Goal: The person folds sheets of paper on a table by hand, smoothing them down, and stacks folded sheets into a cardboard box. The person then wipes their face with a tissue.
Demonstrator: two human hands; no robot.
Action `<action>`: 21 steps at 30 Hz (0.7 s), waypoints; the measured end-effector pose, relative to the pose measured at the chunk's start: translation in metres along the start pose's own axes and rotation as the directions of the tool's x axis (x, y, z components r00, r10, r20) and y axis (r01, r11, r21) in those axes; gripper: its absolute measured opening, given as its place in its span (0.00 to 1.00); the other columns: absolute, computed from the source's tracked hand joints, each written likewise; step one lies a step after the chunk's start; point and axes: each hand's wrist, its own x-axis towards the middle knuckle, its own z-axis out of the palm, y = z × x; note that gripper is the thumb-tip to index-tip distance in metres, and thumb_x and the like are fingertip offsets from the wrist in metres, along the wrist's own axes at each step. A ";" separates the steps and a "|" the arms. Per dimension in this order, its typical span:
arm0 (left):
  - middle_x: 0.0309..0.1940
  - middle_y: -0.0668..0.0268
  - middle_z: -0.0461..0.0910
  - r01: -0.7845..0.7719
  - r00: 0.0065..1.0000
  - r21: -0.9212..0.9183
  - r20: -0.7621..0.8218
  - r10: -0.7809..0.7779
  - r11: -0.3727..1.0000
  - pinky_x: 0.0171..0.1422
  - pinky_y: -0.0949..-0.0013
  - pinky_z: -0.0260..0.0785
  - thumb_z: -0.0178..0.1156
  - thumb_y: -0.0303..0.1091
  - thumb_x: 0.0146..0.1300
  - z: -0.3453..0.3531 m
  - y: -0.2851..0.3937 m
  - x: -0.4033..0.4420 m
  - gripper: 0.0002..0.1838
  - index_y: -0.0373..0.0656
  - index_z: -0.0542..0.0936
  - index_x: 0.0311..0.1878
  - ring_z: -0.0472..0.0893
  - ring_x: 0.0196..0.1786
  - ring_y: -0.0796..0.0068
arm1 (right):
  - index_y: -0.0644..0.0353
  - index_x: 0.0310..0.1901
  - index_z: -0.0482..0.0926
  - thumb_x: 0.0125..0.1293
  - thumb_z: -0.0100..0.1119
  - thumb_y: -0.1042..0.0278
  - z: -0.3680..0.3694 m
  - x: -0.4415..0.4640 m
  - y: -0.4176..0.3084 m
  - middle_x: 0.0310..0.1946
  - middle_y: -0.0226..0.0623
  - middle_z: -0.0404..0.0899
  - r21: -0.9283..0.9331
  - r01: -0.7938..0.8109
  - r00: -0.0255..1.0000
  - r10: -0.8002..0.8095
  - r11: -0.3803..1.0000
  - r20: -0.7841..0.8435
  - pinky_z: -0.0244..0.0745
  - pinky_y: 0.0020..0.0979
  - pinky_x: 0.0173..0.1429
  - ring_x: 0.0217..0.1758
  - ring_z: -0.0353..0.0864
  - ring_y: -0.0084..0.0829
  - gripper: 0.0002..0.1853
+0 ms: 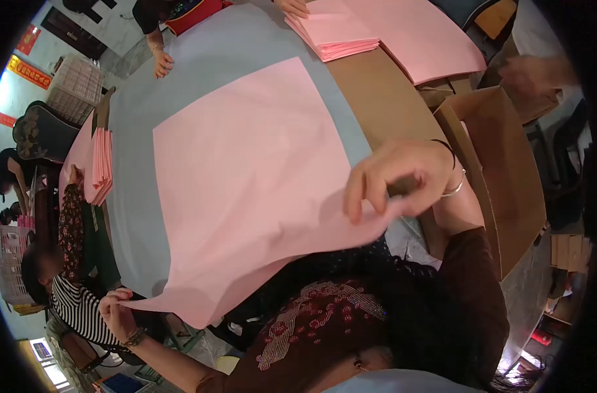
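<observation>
A large thin pink sheet (246,164) lies over the grey-blue table top, its near edge lifted and sagging towards me. I cannot tell whether it is cloth or paper. At lower left, my left hand (118,316) pinches the sheet's near left corner, pulling it to a narrow point. My right hand (400,177), slightly blurred, is closed at the near right corner with thumb and fingers curled around it. Soft wrinkles run across the near part of the sheet, while its far part lies flat.
Folded pink stacks lie at the far edge (334,33) and left edge (101,164). An open cardboard box (508,177) stands right of my right arm. Other people's hands show at the far side (162,63), top (292,6) and right (531,73). Someone in stripes (82,308) sits left.
</observation>
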 end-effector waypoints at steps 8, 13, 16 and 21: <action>0.34 0.57 0.76 -0.228 0.961 -0.092 0.139 0.239 0.969 0.49 0.52 0.70 0.58 0.45 0.70 0.027 0.004 -0.012 0.14 0.47 0.74 0.33 0.76 0.40 0.54 | 0.69 0.63 0.73 0.73 0.56 0.46 -0.018 0.046 0.065 0.65 0.53 0.74 -0.151 -0.074 0.992 0.057 0.986 -0.113 0.66 0.45 0.73 0.70 0.72 0.49 0.32; 0.39 0.56 0.79 -0.233 0.932 -0.097 0.260 0.251 0.968 0.58 0.48 0.67 0.59 0.46 0.71 0.029 0.013 -0.005 0.11 0.49 0.78 0.40 0.76 0.46 0.52 | 0.62 0.71 0.65 0.74 0.51 0.42 0.015 0.124 0.162 0.78 0.46 0.55 -0.850 -0.004 0.994 0.099 0.528 0.056 0.47 0.53 0.81 0.82 0.48 0.48 0.35; 0.44 0.56 0.79 -0.266 0.920 -0.103 0.269 0.284 0.959 0.63 0.46 0.65 0.60 0.49 0.70 0.029 0.018 -0.011 0.13 0.50 0.78 0.39 0.77 0.50 0.52 | 0.59 0.76 0.58 0.74 0.48 0.39 0.032 0.132 0.201 0.80 0.44 0.50 -0.857 0.064 0.982 0.119 0.511 0.145 0.40 0.54 0.83 0.84 0.44 0.48 0.39; 0.41 0.53 0.82 -0.251 0.934 -0.142 0.226 0.278 0.958 0.64 0.44 0.67 0.63 0.46 0.68 0.030 0.021 -0.023 0.15 0.46 0.78 0.32 0.80 0.51 0.50 | 0.60 0.76 0.56 0.74 0.45 0.37 0.035 0.113 0.217 0.80 0.46 0.50 -0.844 0.062 0.955 0.214 0.533 0.205 0.40 0.56 0.82 0.84 0.44 0.48 0.41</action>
